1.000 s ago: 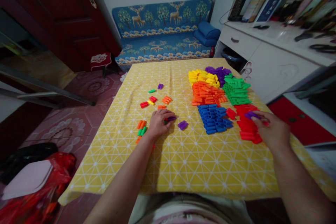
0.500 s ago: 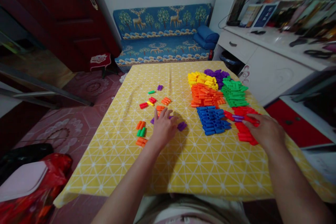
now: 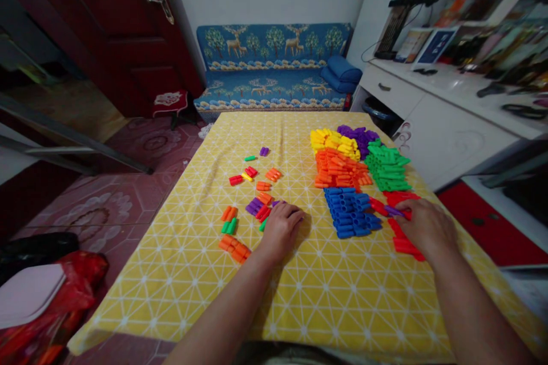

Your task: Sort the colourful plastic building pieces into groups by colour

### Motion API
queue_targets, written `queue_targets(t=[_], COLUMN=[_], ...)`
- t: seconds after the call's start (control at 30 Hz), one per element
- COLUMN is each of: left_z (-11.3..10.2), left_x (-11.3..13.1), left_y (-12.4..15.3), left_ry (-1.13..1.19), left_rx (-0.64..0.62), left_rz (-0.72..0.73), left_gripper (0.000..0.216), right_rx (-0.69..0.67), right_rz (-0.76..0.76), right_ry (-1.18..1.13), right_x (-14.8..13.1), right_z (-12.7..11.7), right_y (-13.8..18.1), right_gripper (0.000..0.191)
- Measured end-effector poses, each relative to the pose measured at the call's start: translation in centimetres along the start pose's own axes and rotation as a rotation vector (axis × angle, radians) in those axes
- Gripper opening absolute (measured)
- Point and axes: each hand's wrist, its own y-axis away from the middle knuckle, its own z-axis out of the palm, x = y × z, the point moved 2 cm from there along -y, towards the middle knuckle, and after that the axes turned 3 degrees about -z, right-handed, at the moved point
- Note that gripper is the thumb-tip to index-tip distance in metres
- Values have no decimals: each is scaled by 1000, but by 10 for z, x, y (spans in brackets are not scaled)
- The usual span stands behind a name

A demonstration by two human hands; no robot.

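My right hand [image 3: 426, 228] is closed at the thumb and fingers on a purple bullet-shaped plastic block [image 3: 394, 211]. Red blocks [image 3: 377, 205] adjoin it, above the edge of the red pile [image 3: 405, 242]. Curled down on the cloth, my left hand [image 3: 283, 227] has its fingers together, and whatever lies under them is hidden. A purple block [image 3: 277, 203] and a green block [image 3: 262, 224] peek out beside it. Just left of that hand lie more purple blocks [image 3: 254, 206], red blocks [image 3: 262, 214] and orange blocks [image 3: 265, 198].
Piles of blue [image 3: 349, 214], orange [image 3: 340, 168], yellow [image 3: 334, 142], purple [image 3: 362, 138] and green blocks [image 3: 387, 165] cover the table's right side. Loose orange blocks [image 3: 234, 248] lie at left. A patterned sofa [image 3: 274, 82] stands behind, a white cabinet [image 3: 454, 120] at right.
My left hand has moved right and nearer to me, uncovering orange, purple and red blocks and covering a purple one. My right hand keeps its blocks near the red pile. The view has tilted up slightly.
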Motion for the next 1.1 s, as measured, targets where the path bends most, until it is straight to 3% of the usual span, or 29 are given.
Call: queue_targets(t=[0.17,0.3,0.37,0.57,0.7,0.93,1.1], left_z=[-1,-4,-5,-5,-5,-7,-7], left_x=[1,4,5,6,6,6,5], left_y=[0,-2,-2,-3,-4,-5,-2], left_ry=[25,47,61,88,104,124,156], left_rx=[24,3,-8,-16,-10,-20,-17], left_rz=[-22,-50,-67,-99,-115,-132,-126], left_gripper=[22,24,24,22,22,24,39], right_rx=[-16,50,84,105,68,20,149], right_rz=[122,32,2,19,41,13,-46], right_ry=[-216,-563,-629,-403,-328,-269,-332], right_x=[3,-15,-26,-42,-44,-43,-69], right_z=[-16,-26,-28,-24,-12,-2,-20], right_y=[-25,-83,-122,-236,-283,-305,-268], right_gripper=[17,19,20,29,30,27,34])
